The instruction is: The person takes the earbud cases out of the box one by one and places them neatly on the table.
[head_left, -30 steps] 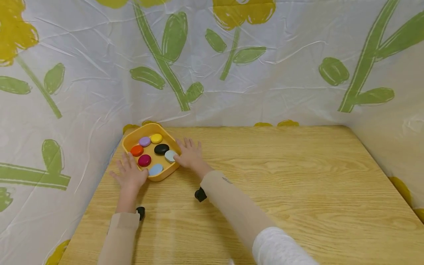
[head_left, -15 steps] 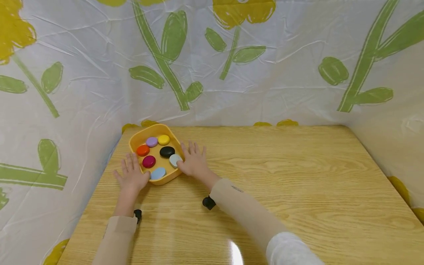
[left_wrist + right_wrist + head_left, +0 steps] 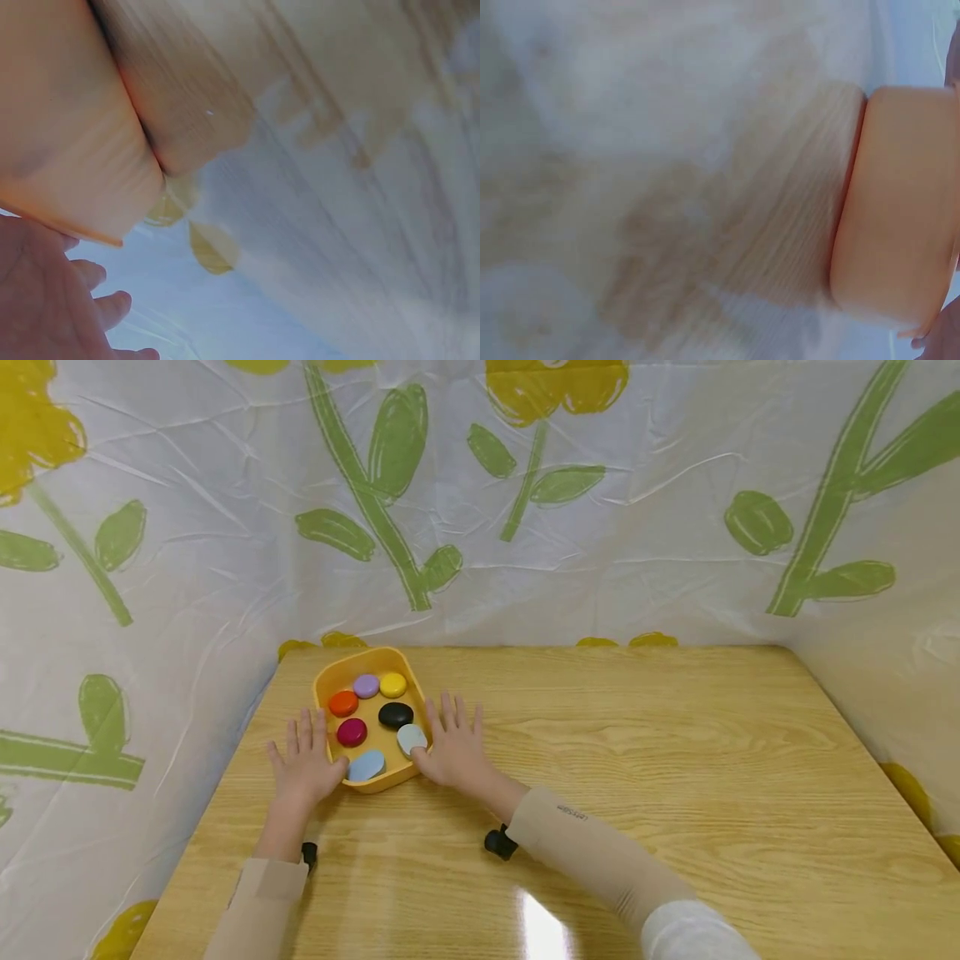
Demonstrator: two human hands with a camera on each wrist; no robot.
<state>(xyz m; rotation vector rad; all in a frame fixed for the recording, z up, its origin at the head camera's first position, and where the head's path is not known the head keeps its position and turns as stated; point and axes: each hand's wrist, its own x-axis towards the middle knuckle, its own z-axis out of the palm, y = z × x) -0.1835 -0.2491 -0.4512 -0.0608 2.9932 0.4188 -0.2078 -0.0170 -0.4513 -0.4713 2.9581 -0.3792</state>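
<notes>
A shallow yellow-orange tray (image 3: 378,785) sits at the far left of the table, between my two hands. My left hand (image 3: 306,768) lies along its left side, fingers spread and straight, thumb at the near left corner. On the other side my right hand (image 3: 459,753) has straight, spread fingers, its thumb at the rim. Inside lie smooth rounded pieces: orange (image 3: 343,702), purple (image 3: 366,686), yellow (image 3: 393,685), black (image 3: 396,716), crimson (image 3: 352,732), pale grey (image 3: 411,738) and light blue (image 3: 367,766). The tray's outer wall (image 3: 896,202) fills part of the right wrist view.
The wood-grain table (image 3: 660,777) stretches to the right. White cloth (image 3: 570,560) with yellow flowers and green leaves hangs along the back and both sides. A black wrist camera (image 3: 500,842) sits under the right wrist, another (image 3: 309,857) at the left one.
The tray has slid to the right and slightly nearer with its pieces in it. Both hands have moved along with it, staying at its sides.
</notes>
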